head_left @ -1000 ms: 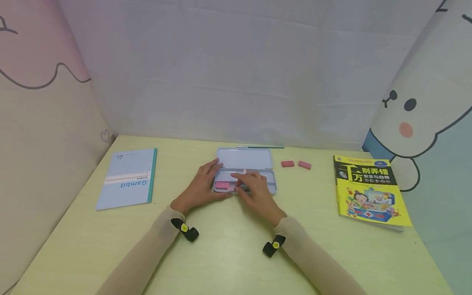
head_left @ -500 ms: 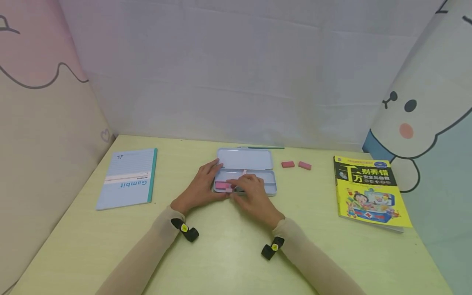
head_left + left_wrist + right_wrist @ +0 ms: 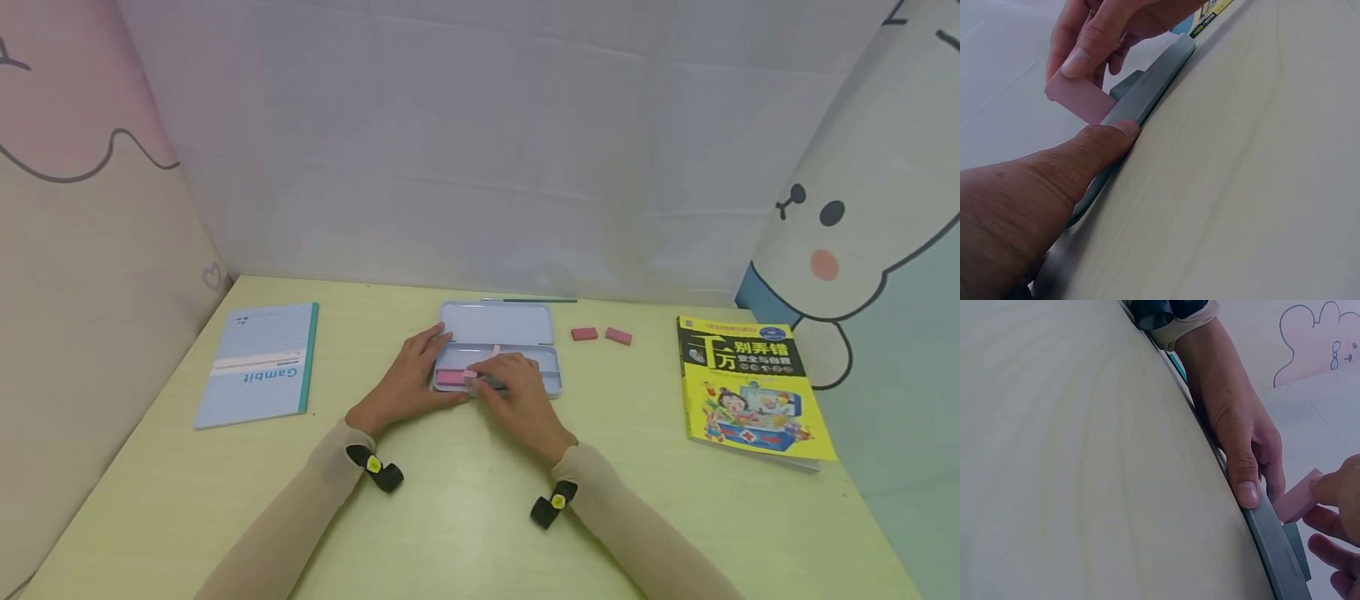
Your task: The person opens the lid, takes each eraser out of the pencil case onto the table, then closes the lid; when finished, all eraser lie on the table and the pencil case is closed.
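Observation:
In the head view an open pale-blue tin pencil case [image 3: 530, 358] lies on the table, its lid folded back. My left hand [image 3: 405, 379] holds its left end, thumb along the front wall and fingers at the left side. My right hand [image 3: 521, 396] pinches a pink eraser [image 3: 1079, 97] between thumb and fingers, tilted over the front compartment. Another pink eraser [image 3: 449, 377] lies in that compartment, left of it. Beside the pinched eraser a dark green block [image 3: 1297, 550] sticks up above the case wall, partly hidden by the right fingers.
Two reddish-pink erasers [image 3: 602, 335] lie right of the case. Behind the lid is a thin dark-green paintbrush [image 3: 536, 300]. A notebook [image 3: 258, 362] lies on the left and a yellow book [image 3: 753, 387] on the right. A white sheet hangs behind the table [image 3: 480, 517].
The right hand has shifted slightly left over the front compartment, and the pinched eraser now stands tilted up at the fingertips. The left hand has stayed on the case.

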Demonstrator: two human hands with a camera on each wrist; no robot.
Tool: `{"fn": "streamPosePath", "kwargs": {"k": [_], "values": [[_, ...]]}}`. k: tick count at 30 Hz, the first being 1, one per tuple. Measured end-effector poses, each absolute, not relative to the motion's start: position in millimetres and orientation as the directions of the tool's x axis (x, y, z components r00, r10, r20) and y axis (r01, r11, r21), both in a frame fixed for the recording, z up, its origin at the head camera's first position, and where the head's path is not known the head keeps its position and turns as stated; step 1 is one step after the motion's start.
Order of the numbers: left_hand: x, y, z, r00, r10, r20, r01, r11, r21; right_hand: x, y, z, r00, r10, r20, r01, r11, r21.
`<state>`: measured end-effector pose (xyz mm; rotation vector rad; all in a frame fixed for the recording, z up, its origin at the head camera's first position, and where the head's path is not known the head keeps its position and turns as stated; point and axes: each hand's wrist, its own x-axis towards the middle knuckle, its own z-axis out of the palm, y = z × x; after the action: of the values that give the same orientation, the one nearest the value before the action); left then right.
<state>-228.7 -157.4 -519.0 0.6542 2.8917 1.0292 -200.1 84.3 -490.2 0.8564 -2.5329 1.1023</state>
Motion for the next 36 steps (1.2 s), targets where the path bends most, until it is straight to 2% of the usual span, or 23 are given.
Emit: {"fn": "streamPosePath", "kwargs": {"k": [12, 20, 28, 32, 36], "values": [[-228.1, -157.5, -517.5, -0.916, 0.383, 0.119, 0.373, 0.704, 0.605, -214.1, 101.2, -479.0, -0.824, -0.284, 0.490, -0.565, 0.472, -0.677], [-228.6, -158.0, -518.2, -0.917, 0.384, 0.107, 0.366, 0.704, 0.608, -228.9, 122.8, -474.9, -0.860, -0.155, 0.486, -0.494, 0.490, -0.718], [-227.8, -155.4, -516.2, -0.918, 0.384, 0.098, 0.361, 0.707, 0.609, -245.6, 152.8, -470.8, -0.941, 0.055, 0.333, -0.262, 0.502, -0.824], [-228.0, -155.1, -516.8, -0.917, 0.384, 0.105, 0.364, 0.703, 0.611, -253.7, 171.0, -467.9, -0.970, 0.088, 0.228, -0.153, 0.509, -0.847], [-228.9, -156.1, -518.6, -0.920, 0.376, 0.109, 0.361, 0.709, 0.606, -261.1, 187.6, -466.6, -0.981, 0.086, 0.172, -0.109, 0.492, -0.864]]}}
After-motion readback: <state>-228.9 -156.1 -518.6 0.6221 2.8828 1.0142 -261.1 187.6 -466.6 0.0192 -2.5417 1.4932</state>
